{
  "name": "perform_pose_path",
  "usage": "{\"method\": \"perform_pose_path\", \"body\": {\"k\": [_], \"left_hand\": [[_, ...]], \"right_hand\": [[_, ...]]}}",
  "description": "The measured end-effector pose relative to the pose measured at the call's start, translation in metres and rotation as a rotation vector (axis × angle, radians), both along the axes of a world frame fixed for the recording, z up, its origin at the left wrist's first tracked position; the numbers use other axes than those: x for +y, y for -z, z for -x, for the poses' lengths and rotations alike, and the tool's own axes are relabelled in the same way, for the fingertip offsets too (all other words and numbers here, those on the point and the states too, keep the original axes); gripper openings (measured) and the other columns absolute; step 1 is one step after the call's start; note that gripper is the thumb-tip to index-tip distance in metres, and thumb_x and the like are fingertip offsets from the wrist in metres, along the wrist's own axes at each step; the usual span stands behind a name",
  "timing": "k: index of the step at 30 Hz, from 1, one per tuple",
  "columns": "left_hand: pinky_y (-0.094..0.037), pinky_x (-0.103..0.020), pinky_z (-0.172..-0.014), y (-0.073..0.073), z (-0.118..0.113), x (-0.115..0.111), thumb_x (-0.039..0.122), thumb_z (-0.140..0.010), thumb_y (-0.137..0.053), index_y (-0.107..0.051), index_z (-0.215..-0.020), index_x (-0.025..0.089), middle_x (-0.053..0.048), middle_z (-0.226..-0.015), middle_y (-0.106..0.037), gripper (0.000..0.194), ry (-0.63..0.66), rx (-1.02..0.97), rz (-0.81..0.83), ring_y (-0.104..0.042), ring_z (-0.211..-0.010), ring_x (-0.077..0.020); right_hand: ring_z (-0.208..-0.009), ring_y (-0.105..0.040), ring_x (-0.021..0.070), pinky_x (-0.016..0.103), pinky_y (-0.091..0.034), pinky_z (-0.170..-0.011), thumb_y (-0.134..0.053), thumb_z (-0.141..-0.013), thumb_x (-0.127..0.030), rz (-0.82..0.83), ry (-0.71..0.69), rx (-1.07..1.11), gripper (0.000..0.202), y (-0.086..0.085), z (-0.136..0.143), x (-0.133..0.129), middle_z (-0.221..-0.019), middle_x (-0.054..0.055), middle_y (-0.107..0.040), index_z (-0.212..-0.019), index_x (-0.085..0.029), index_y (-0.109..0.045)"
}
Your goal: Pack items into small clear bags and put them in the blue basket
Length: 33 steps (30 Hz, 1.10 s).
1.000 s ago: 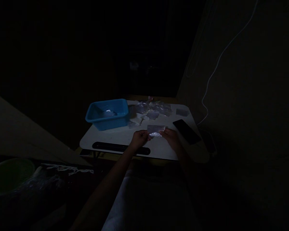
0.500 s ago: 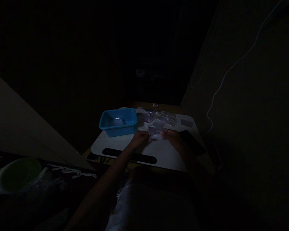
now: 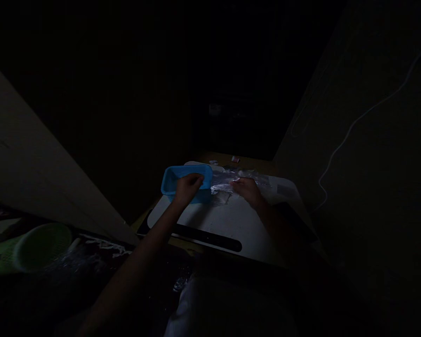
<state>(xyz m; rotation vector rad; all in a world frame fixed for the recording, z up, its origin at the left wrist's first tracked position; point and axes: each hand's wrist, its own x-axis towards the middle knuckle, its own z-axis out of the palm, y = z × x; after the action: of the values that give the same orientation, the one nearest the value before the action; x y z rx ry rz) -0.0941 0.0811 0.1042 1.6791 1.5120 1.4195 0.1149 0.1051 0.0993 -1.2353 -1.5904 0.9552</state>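
Observation:
The scene is very dark. My left hand (image 3: 188, 185) is over the near side of a blue plastic basin (image 3: 167, 187), its fingers drawn together; whatever they pinch, if anything, is too dim to make out. My right hand (image 3: 247, 189) is closed on a shiny clear plastic bag (image 3: 222, 182), which stretches left from the fingertips toward the basin. Beneath it, a small pale piece (image 3: 221, 198) lies on the white folding table (image 3: 228, 222). More crumpled clear plastic (image 3: 261, 179) lies behind my right hand.
A dark flat object (image 3: 294, 220) lies on the table's right side, near a grey rectangle (image 3: 286, 189). The table has a black slot (image 3: 210, 238) along its front. A green basket (image 3: 38, 248) stands lower left. A white cable (image 3: 351, 126) hangs along the right wall.
My hands have moved apart; the left went from the table's middle to over the basin. The plastic between them now hangs from my right hand. The view has shifted slightly.

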Motion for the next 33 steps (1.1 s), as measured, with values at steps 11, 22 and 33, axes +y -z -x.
{"method": "perform_pose_path", "body": {"k": [11, 22, 33], "left_hand": [[-0.039, -0.038, -0.095, 0.034, 0.106, 0.039, 0.01, -0.068, -0.049, -0.054, -0.114, 0.014, -0.011, -0.12, -0.054, 0.046, -0.246, -0.009, 0.018, -0.05, -0.111, -0.0235], [-0.041, -0.037, -0.093, 0.05, 0.118, 0.051, 0.013, -0.071, -0.05, -0.059, -0.107, 0.015, -0.01, -0.115, -0.058, 0.037, -0.108, -0.085, 0.112, -0.053, -0.106, -0.0218], [-0.038, -0.038, -0.095, 0.05, 0.119, 0.052, 0.01, -0.067, -0.051, -0.065, -0.089, 0.017, -0.007, -0.106, -0.061, 0.027, -0.108, 0.08, 0.065, -0.052, -0.105, -0.0227]], "right_hand": [[-0.039, -0.041, 0.0066, 0.019, -0.032, -0.042, -0.06, -0.062, -0.019, 0.242, -0.06, -0.165, 0.021, -0.014, 0.118, 0.058, -0.036, -0.006, -0.044, -0.045, -0.017, -0.048], [-0.03, -0.04, 0.0076, 0.019, -0.033, -0.035, -0.063, -0.058, -0.006, 0.531, -0.119, -0.365, 0.028, 0.03, 0.164, 0.085, -0.026, -0.003, -0.042, -0.038, -0.016, -0.047], [-0.04, -0.052, 0.0163, 0.025, -0.039, -0.041, -0.074, -0.054, -0.015, 0.459, -0.116, -0.453, 0.024, 0.023, 0.159, 0.086, -0.028, -0.002, -0.044, -0.045, -0.017, -0.052]]}}
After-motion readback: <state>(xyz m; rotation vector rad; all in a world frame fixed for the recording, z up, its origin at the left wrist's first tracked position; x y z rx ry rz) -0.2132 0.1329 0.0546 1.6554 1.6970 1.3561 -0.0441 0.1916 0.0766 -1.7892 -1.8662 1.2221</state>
